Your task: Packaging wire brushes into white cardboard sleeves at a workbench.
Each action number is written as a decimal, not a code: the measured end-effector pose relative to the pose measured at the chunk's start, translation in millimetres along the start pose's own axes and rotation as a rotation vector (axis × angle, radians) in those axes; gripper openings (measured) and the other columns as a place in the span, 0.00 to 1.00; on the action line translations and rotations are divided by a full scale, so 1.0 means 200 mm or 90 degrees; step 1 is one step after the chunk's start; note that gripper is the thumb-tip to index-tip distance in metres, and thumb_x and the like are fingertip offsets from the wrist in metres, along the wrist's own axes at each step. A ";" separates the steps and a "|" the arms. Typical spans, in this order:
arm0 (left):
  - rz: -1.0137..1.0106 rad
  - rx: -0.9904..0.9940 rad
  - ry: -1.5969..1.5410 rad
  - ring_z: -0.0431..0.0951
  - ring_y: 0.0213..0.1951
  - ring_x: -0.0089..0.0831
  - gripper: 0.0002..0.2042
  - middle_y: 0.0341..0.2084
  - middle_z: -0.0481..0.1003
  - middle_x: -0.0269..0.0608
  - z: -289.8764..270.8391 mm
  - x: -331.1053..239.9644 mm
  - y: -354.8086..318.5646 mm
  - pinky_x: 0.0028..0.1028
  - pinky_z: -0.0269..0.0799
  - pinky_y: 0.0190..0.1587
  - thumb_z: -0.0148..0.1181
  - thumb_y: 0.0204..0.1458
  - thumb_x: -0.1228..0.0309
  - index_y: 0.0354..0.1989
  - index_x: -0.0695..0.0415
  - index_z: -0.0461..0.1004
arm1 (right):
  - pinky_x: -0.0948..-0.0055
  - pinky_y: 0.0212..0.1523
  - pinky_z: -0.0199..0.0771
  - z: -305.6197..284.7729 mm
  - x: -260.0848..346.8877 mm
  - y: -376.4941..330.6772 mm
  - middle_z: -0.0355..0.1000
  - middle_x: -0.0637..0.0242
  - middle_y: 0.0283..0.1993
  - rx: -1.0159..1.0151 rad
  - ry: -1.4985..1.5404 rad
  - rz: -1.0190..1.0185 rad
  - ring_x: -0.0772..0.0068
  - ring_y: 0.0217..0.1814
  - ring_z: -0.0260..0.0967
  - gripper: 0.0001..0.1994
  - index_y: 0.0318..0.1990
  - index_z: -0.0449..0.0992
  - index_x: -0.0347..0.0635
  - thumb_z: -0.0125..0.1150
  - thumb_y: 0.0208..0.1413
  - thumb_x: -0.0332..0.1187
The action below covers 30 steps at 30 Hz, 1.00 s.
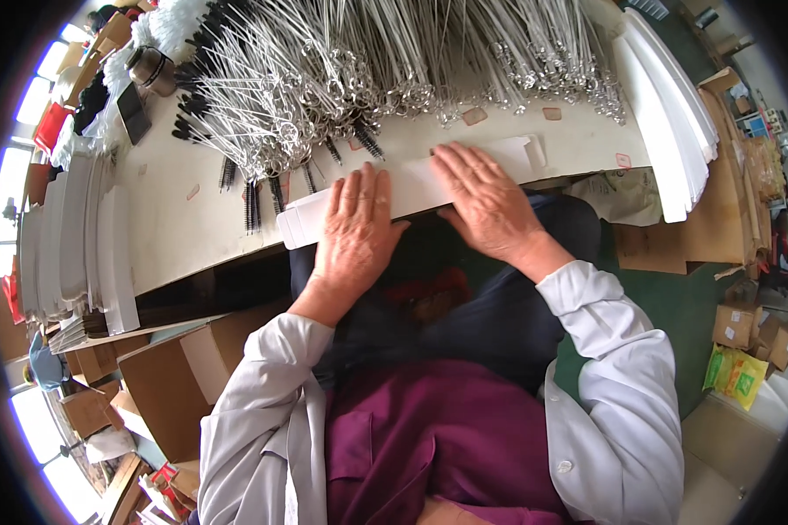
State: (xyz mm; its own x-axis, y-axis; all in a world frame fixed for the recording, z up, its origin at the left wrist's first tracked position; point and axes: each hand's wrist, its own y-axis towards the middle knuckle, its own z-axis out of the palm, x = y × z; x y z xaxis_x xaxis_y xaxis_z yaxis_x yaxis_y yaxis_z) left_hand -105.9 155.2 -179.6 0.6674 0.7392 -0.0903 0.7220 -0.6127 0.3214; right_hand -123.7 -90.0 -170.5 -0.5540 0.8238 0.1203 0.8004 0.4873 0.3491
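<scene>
A long, narrow white cardboard box [413,187] lies along the front edge of the table, its end flaps showing at both ends. My left hand [355,226] rests flat on its left part, palm down with the fingers stretched forward. On the right part lies my right hand [492,203], also palm down, its fingers straight and the thumb held apart. Just beyond the box is a big heap of thin wire brushes [341,83] with looped metal ends. Several black bristle tips [252,206] stick out toward the box near my left hand.
White flat cardboard boxes [665,114] are stacked at the table's right end, and more white boxes [70,236] stand at the left. A dark jar [151,70] and a dark flat device [134,114] are at the back left. Brown cartons [162,394] sit below left.
</scene>
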 end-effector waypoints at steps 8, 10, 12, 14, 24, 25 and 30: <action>0.033 0.014 0.089 0.66 0.66 0.55 0.32 0.64 0.68 0.61 -0.11 0.20 -0.15 0.50 0.59 0.70 0.62 0.49 0.76 0.65 0.71 0.65 | 0.55 0.79 0.51 -0.07 -0.23 -0.14 0.62 0.52 0.73 -0.006 -0.085 0.072 0.54 0.78 0.56 0.35 0.70 0.63 0.32 0.67 0.56 0.36; 0.042 0.013 0.091 0.67 0.65 0.55 0.32 0.63 0.68 0.61 -0.12 0.21 -0.15 0.50 0.60 0.70 0.61 0.48 0.77 0.65 0.72 0.65 | 0.55 0.79 0.50 -0.08 -0.23 -0.14 0.62 0.54 0.73 -0.006 -0.082 0.096 0.56 0.78 0.56 0.37 0.71 0.63 0.33 0.69 0.56 0.40; 0.050 0.035 0.086 0.63 0.68 0.57 0.33 0.64 0.66 0.65 -0.11 0.21 -0.15 0.52 0.55 0.72 0.55 0.48 0.75 0.66 0.75 0.63 | 0.55 0.79 0.50 -0.08 -0.22 -0.14 0.62 0.54 0.73 -0.009 -0.074 0.097 0.55 0.78 0.55 0.38 0.70 0.63 0.33 0.69 0.56 0.42; 0.066 0.031 0.085 0.63 0.68 0.56 0.32 0.63 0.67 0.65 -0.12 0.23 -0.14 0.51 0.55 0.72 0.56 0.48 0.75 0.65 0.75 0.63 | 0.55 0.79 0.50 -0.09 -0.22 -0.14 0.62 0.55 0.73 -0.013 -0.067 0.099 0.55 0.78 0.55 0.38 0.70 0.63 0.33 0.69 0.56 0.43; 0.039 0.155 0.026 0.71 0.61 0.56 0.31 0.58 0.72 0.62 -0.34 0.10 -0.16 0.47 0.63 0.68 0.64 0.52 0.71 0.63 0.72 0.65 | 0.55 0.70 0.67 -0.19 -0.18 -0.16 0.76 0.59 0.58 -0.067 -0.023 -0.032 0.55 0.63 0.72 0.25 0.57 0.77 0.35 0.64 0.47 0.22; 0.025 0.196 -0.052 0.71 0.61 0.56 0.32 0.58 0.72 0.63 -0.38 0.07 -0.13 0.46 0.63 0.67 0.66 0.52 0.69 0.63 0.72 0.65 | 0.53 0.69 0.69 -0.21 -0.13 -0.15 0.77 0.58 0.57 -0.068 -0.003 -0.036 0.54 0.61 0.73 0.25 0.55 0.78 0.34 0.62 0.44 0.18; -0.051 0.354 -0.306 0.77 0.52 0.59 0.34 0.50 0.76 0.61 -0.39 -0.09 0.01 0.45 0.73 0.56 0.70 0.51 0.63 0.63 0.68 0.65 | 0.53 0.71 0.65 -0.16 0.09 -0.06 0.76 0.59 0.57 -0.055 0.046 -0.114 0.56 0.63 0.71 0.22 0.56 0.78 0.36 0.61 0.52 0.25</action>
State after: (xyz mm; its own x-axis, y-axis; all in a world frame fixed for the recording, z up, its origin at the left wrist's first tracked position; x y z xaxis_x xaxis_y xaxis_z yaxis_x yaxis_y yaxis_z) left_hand -129.8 162.8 -102.7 0.5229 0.6616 -0.5374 0.6727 -0.7076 -0.2165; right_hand -150.8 -91.3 -143.4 -0.7037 0.7013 0.1142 0.6662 0.5954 0.4491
